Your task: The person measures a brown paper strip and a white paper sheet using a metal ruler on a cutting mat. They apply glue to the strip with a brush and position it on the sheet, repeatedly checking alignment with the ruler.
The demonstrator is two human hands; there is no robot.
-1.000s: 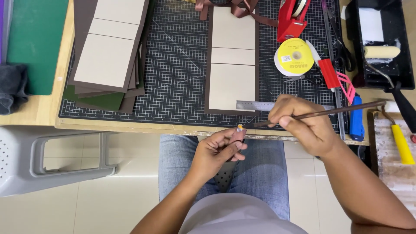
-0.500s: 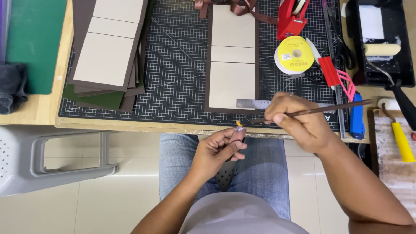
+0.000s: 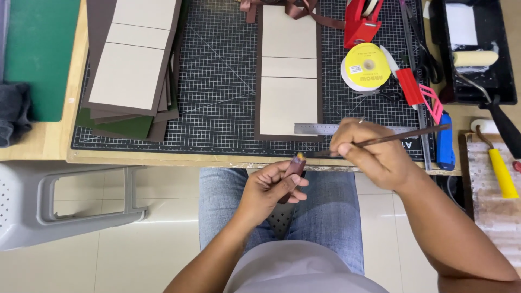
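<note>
Left hand [image 3: 269, 190] gripping small brown piece [image 3: 293, 169]; right hand [image 3: 374, 153] pinching thin brush [image 3: 404, 136].

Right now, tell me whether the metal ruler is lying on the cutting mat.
Yes, the metal ruler lies flat on the cutting mat, beside the right hand.

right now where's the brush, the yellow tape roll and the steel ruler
brush [image 3: 401, 137], head view, on the thin dark handle right of the right hand
yellow tape roll [image 3: 365, 66], head view, on its flat yellow face
steel ruler [image 3: 315, 128], head view, on the bare left end, left of the right hand
</note>
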